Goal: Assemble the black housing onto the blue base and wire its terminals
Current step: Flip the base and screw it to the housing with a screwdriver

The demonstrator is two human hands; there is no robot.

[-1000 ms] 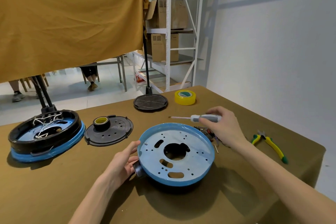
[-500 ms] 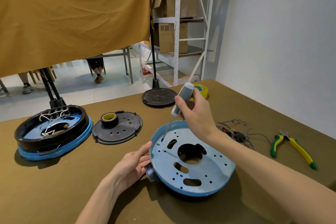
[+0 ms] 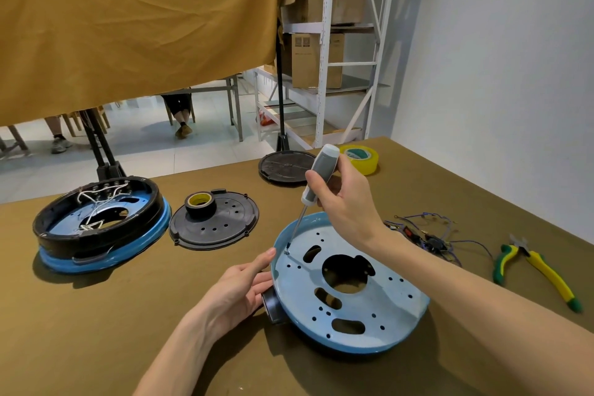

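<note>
Right hand (image 3: 345, 202) clenched round grey handle of screwdriver (image 3: 316, 182) — shaft slants down-left, tip on small screw (image 3: 287, 252) at left rim of blue base (image 3: 348, 291). Base lies on table (image 3: 96, 331), below and left of grip. Left hand (image 3: 239, 289) against base's left edge, fingers relaxed, index extended toward screw — grasping nothing. Yellow tape roll (image 3: 360, 158) label unreadable.

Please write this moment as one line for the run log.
right hand: grips screwdriver, tip on screw at blue base rim | left hand: steadies base edge | pliers: idle on table
</note>
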